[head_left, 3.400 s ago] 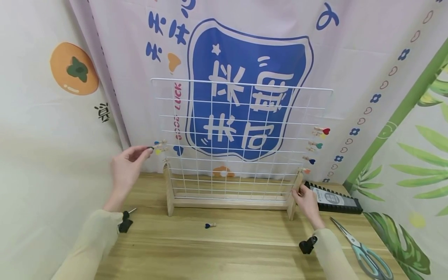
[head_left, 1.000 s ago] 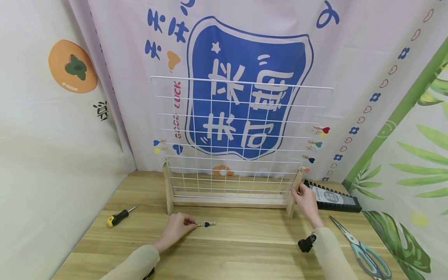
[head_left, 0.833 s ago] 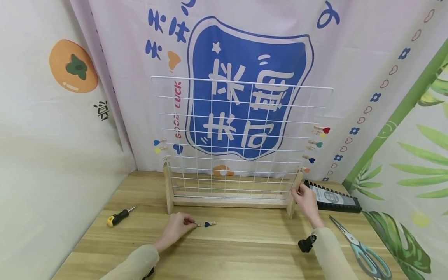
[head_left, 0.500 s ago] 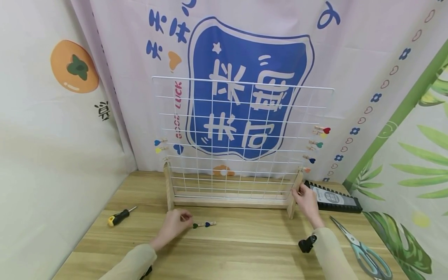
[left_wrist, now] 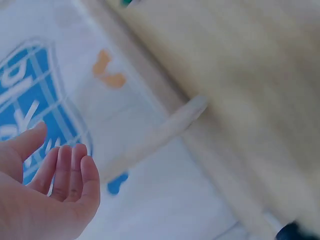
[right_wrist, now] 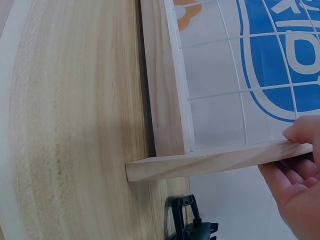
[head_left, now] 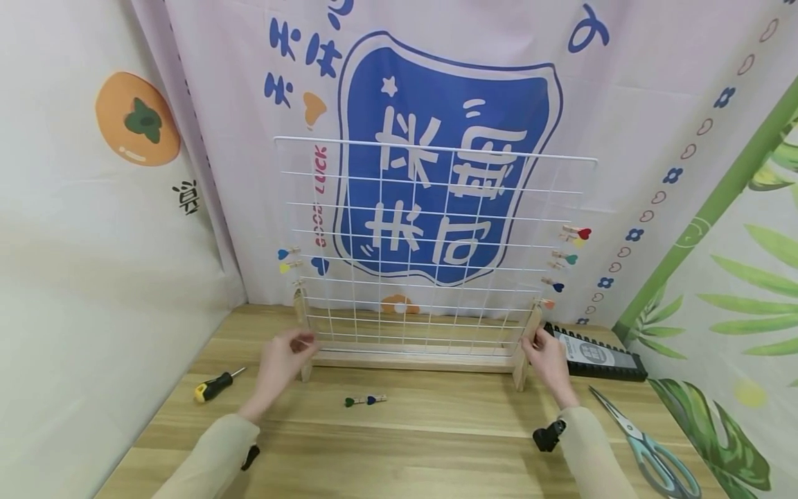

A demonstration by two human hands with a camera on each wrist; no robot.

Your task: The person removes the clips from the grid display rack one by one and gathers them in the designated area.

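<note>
A white wire grid (head_left: 430, 208) stands upright in a wooden stand (head_left: 411, 359) at the back of the table. My right hand (head_left: 548, 357) grips the stand's right wooden post (right_wrist: 215, 162), thumb on one side and fingers on the other. Near the left post (left_wrist: 155, 145) my left hand (left_wrist: 60, 190) is raised, fingers loosely bent and holding nothing. On the table in front lie two small clothespins, one with a green heart (head_left: 349, 402) and one with a dark blue heart (head_left: 371, 400). More heart clothespins are clipped along both side edges of the grid, among them a red-hearted clothespin (head_left: 584, 234).
A yellow-and-black screwdriver (head_left: 213, 387) lies at the left of the table. To the right are scissors (head_left: 648, 443) with blue-grey handles and a black case (head_left: 601, 357) with a grey label. A printed cloth (head_left: 249, 138) hangs close behind the grid.
My left hand went from the grid's left edge down to the table, let go of the green-heart clothespin beside the blue one, then moved up and left. My right hand stayed on the post.
</note>
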